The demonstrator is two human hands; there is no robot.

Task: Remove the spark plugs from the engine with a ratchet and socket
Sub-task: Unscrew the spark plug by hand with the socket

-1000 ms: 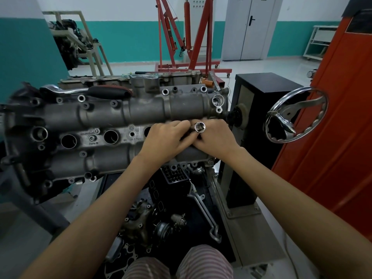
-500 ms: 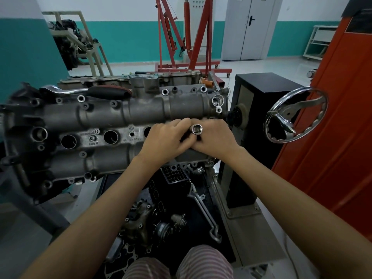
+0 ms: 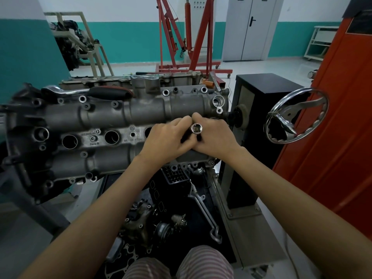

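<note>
Both hands meet over the right end of the grey cast-metal engine head [image 3: 84, 125]. The left hand [image 3: 165, 140] and the right hand [image 3: 214, 138] curl their fingers around a shiny chrome socket [image 3: 196, 129], whose open end points up toward the camera. The ratchet with black and red handle [image 3: 88, 91] lies on the far edge of the engine, at the left, apart from both hands.

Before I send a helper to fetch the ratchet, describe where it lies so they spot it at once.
Find the grey engine on the stand. Along its far top edge, left of the hands, lies the ratchet. Its shiny chrome head and black-and-red grip set it apart from the dull grey castings around it.
</note>
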